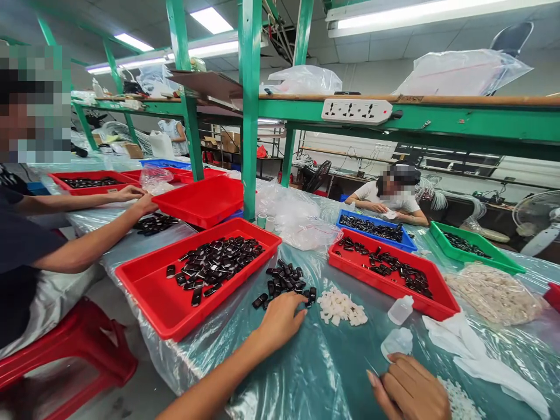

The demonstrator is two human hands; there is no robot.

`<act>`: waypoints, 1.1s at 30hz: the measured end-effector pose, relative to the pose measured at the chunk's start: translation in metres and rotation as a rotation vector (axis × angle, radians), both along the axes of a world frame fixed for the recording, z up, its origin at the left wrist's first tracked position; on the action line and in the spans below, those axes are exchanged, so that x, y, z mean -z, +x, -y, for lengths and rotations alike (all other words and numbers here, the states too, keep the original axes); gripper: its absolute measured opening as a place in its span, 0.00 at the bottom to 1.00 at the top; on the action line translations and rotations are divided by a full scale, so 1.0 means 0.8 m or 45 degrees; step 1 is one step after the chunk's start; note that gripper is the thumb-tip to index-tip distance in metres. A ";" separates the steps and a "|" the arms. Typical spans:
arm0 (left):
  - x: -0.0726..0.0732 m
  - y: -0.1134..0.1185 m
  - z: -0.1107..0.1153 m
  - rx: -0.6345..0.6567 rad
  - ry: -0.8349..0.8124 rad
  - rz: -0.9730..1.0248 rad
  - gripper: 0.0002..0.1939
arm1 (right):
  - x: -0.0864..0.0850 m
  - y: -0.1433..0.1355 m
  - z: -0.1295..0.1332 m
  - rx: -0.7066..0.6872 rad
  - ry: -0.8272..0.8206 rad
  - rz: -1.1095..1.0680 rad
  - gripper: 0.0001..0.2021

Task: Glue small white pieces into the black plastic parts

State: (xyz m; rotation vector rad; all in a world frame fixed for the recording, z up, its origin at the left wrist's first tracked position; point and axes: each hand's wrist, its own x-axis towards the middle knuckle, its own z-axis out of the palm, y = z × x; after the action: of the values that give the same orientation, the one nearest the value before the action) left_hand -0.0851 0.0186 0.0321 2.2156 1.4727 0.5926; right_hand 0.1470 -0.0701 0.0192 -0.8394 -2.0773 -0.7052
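Observation:
My left hand [282,318] reaches over a loose pile of small glossy black plastic pieces [285,277]. Its thumb and index finger are apart, the fingertips touching or close to the pieces at the pile's right edge. My right hand [411,388] is low at the right, fingers curled. A thin, needle-like tip shows by its thumb; what the fingers hold is mostly hidden. Just beyond its index finger is a translucent squeeze bottle [396,344], and whether they touch I cannot tell. Beside the black pile lies a heap of small whitish pieces [342,306].
Red trays [153,318] [452,306] of black pieces flank the work spot. Another small bottle [400,309], a white cloth [476,350] and white bits [459,402] lie to the right. A green post [249,116] rises behind. Co-workers sit left and across.

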 end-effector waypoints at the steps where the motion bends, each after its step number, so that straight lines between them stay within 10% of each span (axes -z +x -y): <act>1: -0.001 0.005 -0.008 -0.007 -0.007 -0.007 0.15 | 0.005 -0.001 -0.005 0.025 0.001 0.033 0.17; 12: 0.014 0.047 -0.051 -0.112 -0.163 0.050 0.15 | 0.040 0.006 -0.001 0.132 -0.178 -0.104 0.17; 25: 0.014 0.024 -0.036 -0.075 -0.831 1.184 0.16 | 0.016 0.043 0.004 0.287 -0.529 -0.156 0.16; 33: 0.010 0.031 -0.017 0.032 -1.090 1.574 0.13 | 0.024 0.071 0.015 0.249 -0.505 0.278 0.17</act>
State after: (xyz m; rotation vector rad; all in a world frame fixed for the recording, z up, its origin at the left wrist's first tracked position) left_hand -0.0605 0.0323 0.0244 0.8431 0.7491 0.8580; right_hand 0.2038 -0.0824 0.0003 -1.2458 -2.3974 -0.5085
